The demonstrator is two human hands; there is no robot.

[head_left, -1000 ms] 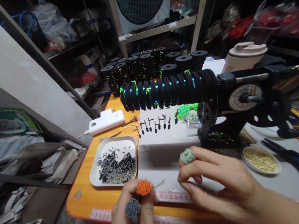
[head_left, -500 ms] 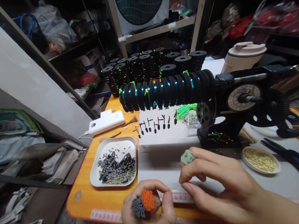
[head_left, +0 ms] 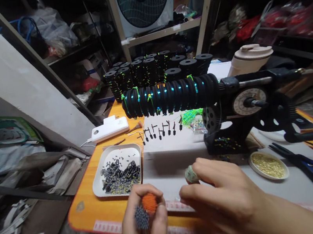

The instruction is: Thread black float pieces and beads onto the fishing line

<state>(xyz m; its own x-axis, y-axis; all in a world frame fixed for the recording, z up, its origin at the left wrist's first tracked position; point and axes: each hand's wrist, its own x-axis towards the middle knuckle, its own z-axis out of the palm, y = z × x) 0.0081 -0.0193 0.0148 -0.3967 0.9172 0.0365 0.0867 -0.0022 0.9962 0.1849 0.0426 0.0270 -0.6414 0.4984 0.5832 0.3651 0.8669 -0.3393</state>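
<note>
My left hand (head_left: 159,227) is curled round two bundles of thin strands seen end-on. One is an orange-tipped bundle (head_left: 149,203), and beside it lies a grey-tipped bundle (head_left: 141,217). To its right, my right hand (head_left: 228,196) hovers over the white paper with its fingers drawn together, knuckles up. A green wrap (head_left: 191,174) covers one of its fingertips. The thumb is mostly hidden, so anything pinched there cannot be made out. Above both hands, a black ridged roller (head_left: 171,95) wound with blue-green thread sits on a hand-cranked machine (head_left: 250,106).
A white tray (head_left: 98,181) of small grey and black pieces stands left. Small black T-shaped parts (head_left: 163,129) hang or lie below the roller. On the right are a dish of gold bits (head_left: 268,165), blue-handled pliers (head_left: 310,171) and a lidded cup (head_left: 250,58). Black spools (head_left: 152,70) stand behind.
My left hand has moved left and tilted the bundles. My right hand has turned over, knuckles up, its thumb now mostly hidden. The whole view has shifted slightly.
</note>
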